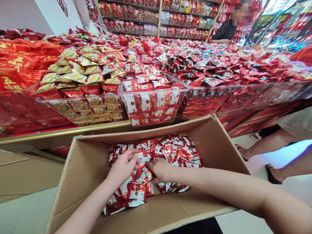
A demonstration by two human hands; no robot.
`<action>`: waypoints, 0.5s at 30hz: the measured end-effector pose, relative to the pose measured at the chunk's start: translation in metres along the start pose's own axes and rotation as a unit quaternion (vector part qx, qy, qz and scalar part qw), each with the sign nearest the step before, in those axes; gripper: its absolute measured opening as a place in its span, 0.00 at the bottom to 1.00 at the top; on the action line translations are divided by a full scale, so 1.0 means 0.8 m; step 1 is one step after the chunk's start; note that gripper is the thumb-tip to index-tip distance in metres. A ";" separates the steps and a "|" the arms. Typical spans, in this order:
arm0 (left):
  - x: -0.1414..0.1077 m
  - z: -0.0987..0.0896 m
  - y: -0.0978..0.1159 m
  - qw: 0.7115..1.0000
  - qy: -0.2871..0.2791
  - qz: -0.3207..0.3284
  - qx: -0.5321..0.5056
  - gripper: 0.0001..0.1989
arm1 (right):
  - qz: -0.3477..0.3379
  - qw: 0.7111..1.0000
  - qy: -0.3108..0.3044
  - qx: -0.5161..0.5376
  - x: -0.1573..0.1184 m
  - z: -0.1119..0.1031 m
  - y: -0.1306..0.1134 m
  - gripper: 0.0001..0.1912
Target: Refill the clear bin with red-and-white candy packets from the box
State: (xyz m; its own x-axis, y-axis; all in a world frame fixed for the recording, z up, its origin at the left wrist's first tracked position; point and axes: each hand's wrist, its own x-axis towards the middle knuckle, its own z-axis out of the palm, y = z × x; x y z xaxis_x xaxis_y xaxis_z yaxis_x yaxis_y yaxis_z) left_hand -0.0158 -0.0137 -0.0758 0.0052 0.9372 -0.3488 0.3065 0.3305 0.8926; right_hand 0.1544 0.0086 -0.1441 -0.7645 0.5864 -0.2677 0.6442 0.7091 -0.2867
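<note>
Many Red-and-White Packets (137,191) in One Cardboard Box (212,146)

Our left hand (128,162) is half open, fingers curled, thumb close to forefinger, its tips at a packet's red edge; we cannot tell whether it grips that packet. Our right hand (162,170) extends in from the right, fingers bent, tips against packets beside the left hand; we cannot tell whether they close on one. Packets lie loose over the box floor, with bare cardboard showing at the near side. Just beyond the far wall we see a clear tub (146,93) of similar packets, with durian-labelled packets (78,69) to its left.
</note>
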 end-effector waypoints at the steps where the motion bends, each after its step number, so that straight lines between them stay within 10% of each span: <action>1: 0.000 0.000 -0.004 1.000 0.002 -0.004 0.001 0.14 | 0.000 0.999 0.008 0.034 -0.001 0.002 0.000 0.35; 5: -0.005 0.004 -0.020 0.999 0.034 -0.027 -0.004 0.14 | 0.044 0.962 0.043 0.265 -0.004 -0.012 0.001 0.15; 9: -0.016 0.016 -0.012 0.995 0.042 -0.073 -0.050 0.18 | 0.071 0.919 0.037 0.386 -0.003 -0.049 -0.017 0.18; 15: -0.029 0.023 0.022 0.995 0.059 0.015 -0.084 0.14 | 0.141 0.748 0.167 0.626 -0.004 -0.088 -0.052 0.18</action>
State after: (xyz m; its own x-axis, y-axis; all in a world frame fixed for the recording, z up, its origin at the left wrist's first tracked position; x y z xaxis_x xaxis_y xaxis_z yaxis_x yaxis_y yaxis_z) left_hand 0.0067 -0.0316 -0.0570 -0.1026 0.9500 -0.2951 0.1444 0.3077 0.9405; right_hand 0.1287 0.0043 -0.0667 -0.4229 0.8568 -0.2950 0.1361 -0.2619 -0.9555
